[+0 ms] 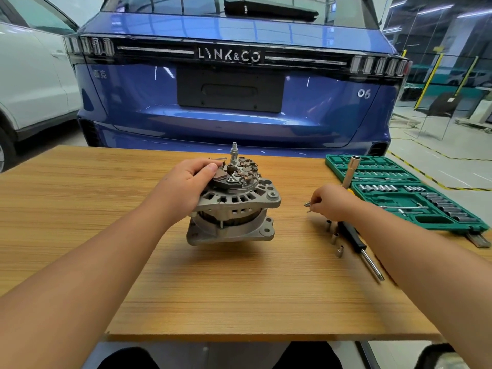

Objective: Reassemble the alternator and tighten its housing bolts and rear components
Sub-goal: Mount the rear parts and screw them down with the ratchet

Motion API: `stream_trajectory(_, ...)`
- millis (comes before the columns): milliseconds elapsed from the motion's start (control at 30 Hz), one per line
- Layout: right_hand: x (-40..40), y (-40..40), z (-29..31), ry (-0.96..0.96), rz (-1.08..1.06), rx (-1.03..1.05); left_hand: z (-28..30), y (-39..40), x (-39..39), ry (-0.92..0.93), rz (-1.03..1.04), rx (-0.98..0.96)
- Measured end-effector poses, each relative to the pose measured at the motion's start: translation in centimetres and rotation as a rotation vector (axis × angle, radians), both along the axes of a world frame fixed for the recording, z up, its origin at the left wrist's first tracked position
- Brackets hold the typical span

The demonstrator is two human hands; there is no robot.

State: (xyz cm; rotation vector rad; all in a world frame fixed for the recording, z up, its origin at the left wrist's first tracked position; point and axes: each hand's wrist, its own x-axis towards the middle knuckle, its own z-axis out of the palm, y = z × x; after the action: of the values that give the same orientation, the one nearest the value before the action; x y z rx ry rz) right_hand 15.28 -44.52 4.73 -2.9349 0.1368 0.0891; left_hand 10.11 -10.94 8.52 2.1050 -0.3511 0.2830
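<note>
Left hand (190, 179) steadies the grey cast-metal alternator (234, 206) upright at the wooden bench's (80, 209) centre, while the right hand (331, 201), just right of it, pinches a small metal bolt (307, 204) in a narrow grip

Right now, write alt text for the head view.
A left hand steadies an alternator on a wooden table while the right hand pinches a small screw. Loose sockets, a driver and a green socket case lie right; a blue car stands behind.
</note>
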Motion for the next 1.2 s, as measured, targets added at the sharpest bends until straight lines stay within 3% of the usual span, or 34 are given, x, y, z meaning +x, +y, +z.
stream_trajectory(233,-1.7,0.0,3.3,-0.173,-0.156,0.889,0.0,-0.3,-0.2,-0.01,0.004,0.011)
stream_trajectory(367,-3.1,1.4,5.6,-0.201,-0.145,1.169,-0.1,-0.5,-0.5,-0.004,0.022,0.011)
stream_trajectory(900,-7.5,12.0,11.7,-0.17,0.18,1.368,-0.5,-2.3,-2.0,0.128,0.226,-0.228)
stream_trajectory(1067,-7.7,13.4,12.5,-0.13,0.208,1.18,-0.1,-1.6,-2.1,0.097,0.246,-0.153)
stream_trajectory(1200,-8.0,14.8,12.5,-0.183,0.24,0.909,-0.4,-0.9,-2.6,0.049,0.238,-0.07)
